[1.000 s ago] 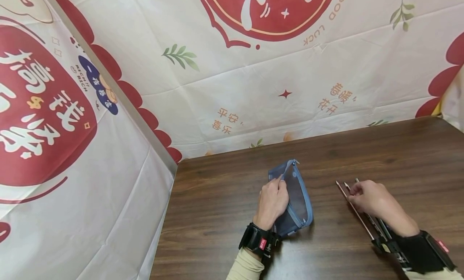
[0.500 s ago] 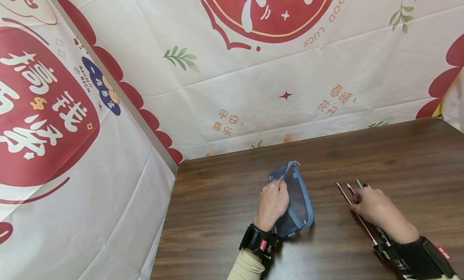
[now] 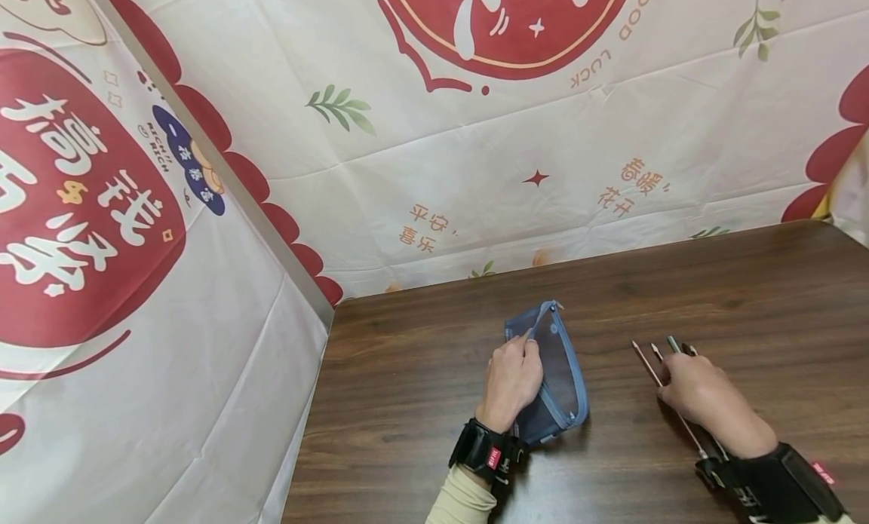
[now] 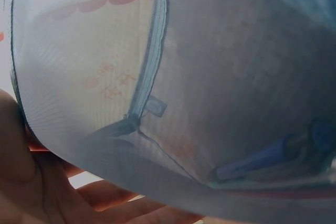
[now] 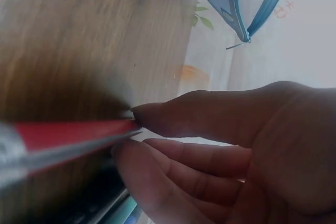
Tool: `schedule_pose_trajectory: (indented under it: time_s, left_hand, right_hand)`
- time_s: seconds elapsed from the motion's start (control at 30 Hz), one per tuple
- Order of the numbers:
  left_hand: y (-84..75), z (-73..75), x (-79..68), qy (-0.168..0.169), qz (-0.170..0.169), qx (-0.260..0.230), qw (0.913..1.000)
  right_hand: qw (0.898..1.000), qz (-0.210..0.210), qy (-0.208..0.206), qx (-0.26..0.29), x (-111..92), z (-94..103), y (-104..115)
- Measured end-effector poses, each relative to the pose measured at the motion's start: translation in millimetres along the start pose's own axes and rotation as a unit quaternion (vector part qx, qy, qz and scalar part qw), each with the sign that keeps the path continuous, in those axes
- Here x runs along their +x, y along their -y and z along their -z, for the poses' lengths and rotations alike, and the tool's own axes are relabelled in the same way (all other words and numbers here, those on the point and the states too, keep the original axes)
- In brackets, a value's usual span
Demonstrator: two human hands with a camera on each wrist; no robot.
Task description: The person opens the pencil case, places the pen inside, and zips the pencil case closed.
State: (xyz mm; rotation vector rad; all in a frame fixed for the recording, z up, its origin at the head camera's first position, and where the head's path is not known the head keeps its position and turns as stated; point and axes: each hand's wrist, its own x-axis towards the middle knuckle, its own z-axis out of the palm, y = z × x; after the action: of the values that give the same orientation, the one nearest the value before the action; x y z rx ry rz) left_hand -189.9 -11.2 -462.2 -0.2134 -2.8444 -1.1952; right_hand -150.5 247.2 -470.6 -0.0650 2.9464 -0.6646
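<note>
A blue mesh pencil pouch [image 3: 566, 373] stands on the table with its zip undone. My left hand [image 3: 514, 377] grips the pouch by its near-left rim. Through the mesh in the left wrist view, a blue pen-like thing [image 4: 257, 158] lies inside. Over to the right, my right hand [image 3: 716, 399] is low over several pencils and pens lying side by side. Its thumb and index finger pinch a red pencil [image 5: 79, 134], the leftmost one. Beside it lie a second pencil [image 3: 656, 350], a green one [image 3: 674, 344] and a dark one [image 3: 690, 350], partly hidden by the hand.
The brown wooden table [image 3: 407, 358] runs back to a white printed cloth [image 3: 475, 147]. At the left, another printed cloth panel [image 3: 224, 343] rises along the table's edge. A black band with a camera sits on each wrist.
My right hand has shifted slightly nearer and settled on the leftmost pencil, uncovering the tips of the green and dark ones. The left hand and pouch stay in place.
</note>
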Motion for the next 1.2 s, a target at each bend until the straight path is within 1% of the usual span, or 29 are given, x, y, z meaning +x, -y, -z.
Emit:
schedule_pose_trajectory:
  time_s: [0.2, 0.3, 0.5, 0.8, 0.97, 1.2]
  left_hand:
    - [-0.3, 0.2, 0.0, -0.002, -0.002, 0.008, 1.0000]
    - [-0.1, 0.2, 0.5, -0.002, -0.003, 0.008, 1.0000]
    - [0.1, 0.5, 0.3, -0.003, -0.001, 0.008, 1.0000]
    - [-0.9, -1.1, -0.7, -0.001, -0.002, 0.005, 1.0000]
    - [-0.7, -2.3, -1.3, 0.004, -0.006, 0.001, 1.0000]
    - [0.1, -4.3, -0.7, -0.005, -0.014, -0.002, 0.9999]
  right_hand:
    - [0.999, -0.023, 0.031, 0.001, -1.9, 1.3, 7.0]
    - [0.999, -0.033, 0.033, -0.003, -2.7, 0.3, 9.0]
    - [0.999, -0.042, 0.020, -0.011, -2.6, -1.6, 11.1]
    - [0.999, -0.035, 0.002, -0.005, -4.1, -3.7, 11.9]
    - [0.999, -0.037, 0.004, 0.007, -4.0, -3.1, 11.5]
    - [0.999, -0.040, 0.005, 0.021, -2.3, 1.1, 11.7]
